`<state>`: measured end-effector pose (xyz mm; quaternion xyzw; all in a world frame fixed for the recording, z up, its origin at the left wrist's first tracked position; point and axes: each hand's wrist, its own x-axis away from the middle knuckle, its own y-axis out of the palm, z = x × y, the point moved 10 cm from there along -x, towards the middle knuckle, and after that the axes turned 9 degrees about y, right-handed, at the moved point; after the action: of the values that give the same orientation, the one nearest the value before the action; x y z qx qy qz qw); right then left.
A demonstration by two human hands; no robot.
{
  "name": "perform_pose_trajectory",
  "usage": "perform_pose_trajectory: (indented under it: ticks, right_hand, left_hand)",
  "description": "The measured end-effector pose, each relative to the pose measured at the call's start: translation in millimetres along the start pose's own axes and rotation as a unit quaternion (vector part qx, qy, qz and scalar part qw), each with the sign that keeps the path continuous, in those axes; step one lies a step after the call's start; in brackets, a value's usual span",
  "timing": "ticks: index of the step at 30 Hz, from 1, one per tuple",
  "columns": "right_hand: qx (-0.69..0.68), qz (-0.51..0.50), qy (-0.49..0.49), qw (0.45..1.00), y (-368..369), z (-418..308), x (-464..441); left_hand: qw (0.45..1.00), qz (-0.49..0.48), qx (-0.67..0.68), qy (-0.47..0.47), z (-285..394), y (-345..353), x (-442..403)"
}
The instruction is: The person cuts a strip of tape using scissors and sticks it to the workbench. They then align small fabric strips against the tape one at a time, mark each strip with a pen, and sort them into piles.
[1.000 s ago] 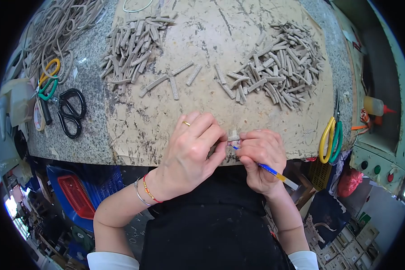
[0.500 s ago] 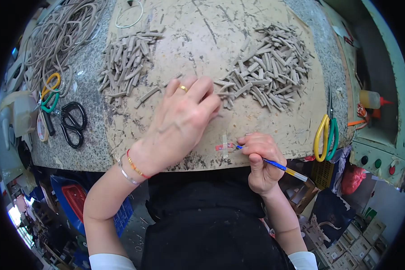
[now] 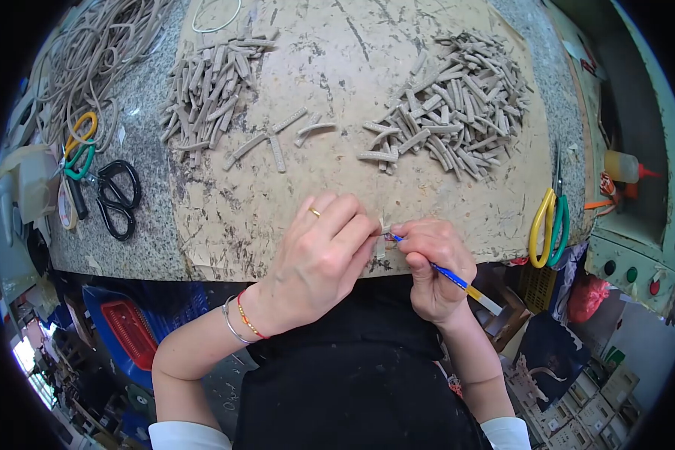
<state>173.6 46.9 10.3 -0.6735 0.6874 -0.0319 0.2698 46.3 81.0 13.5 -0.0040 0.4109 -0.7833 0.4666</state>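
My right hand (image 3: 439,274) grips a blue pen (image 3: 451,278), its tip pointing left at the table's front edge. Thumb and fingers of my left hand (image 3: 324,255) are pinched together just left of that tip, on a short piece of grey cord (image 3: 385,230) that is mostly hidden. Under the fingertips, a strip of clear tape (image 3: 380,247) lies on the board, with a red mark mostly covered. Beyond my left hand lie a few loose cut cord pieces (image 3: 276,152). A heap of cut cord pieces (image 3: 457,105) sits at right, a smaller heap (image 3: 210,94) at left.
Long uncut cord (image 3: 101,60) lies coiled at the far left. Black-handled scissors (image 3: 118,199) and scissors with yellow and green handles (image 3: 81,146) rest below it. Another yellow-and-green pair (image 3: 549,225) lies at right, near a glue bottle (image 3: 624,166) by a green metal housing (image 3: 630,262).
My left hand has come down from between the heaps to the pen tip, uncovering the loose cord pieces. My right hand stays nearly in place with the pen.
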Motion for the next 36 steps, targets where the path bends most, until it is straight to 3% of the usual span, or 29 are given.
perform_pose_trajectory:
  ticks: [20,23,26,30,36]
  right_hand:
    - [0.108,-0.056,-0.036,0.992,12.6,-14.1,-5.7]
    - [0.094,-0.054,-0.025,0.994,7.1,-12.2,-4.6]
    - [0.064,-0.030,-0.007,0.997,0.3,-5.7,-1.8]
    - [0.058,-0.024,-0.013,0.998,3.2,-5.9,-3.1]
    - [0.025,0.008,-0.006,1.000,-6.2,-2.1,0.0]
  left_hand:
    - [1.000,0.012,-0.003,-0.028,-8.2,-6.8,8.0]
    - [0.998,0.000,-0.053,-0.031,-6.0,-12.9,4.6]
    - [0.972,0.062,-0.213,-0.081,-36.9,-50.2,-5.1]
    - [0.989,0.088,-0.120,0.022,-23.6,-31.3,-36.4]
    - [0.989,0.008,-0.141,0.040,-8.1,-15.4,-38.0]
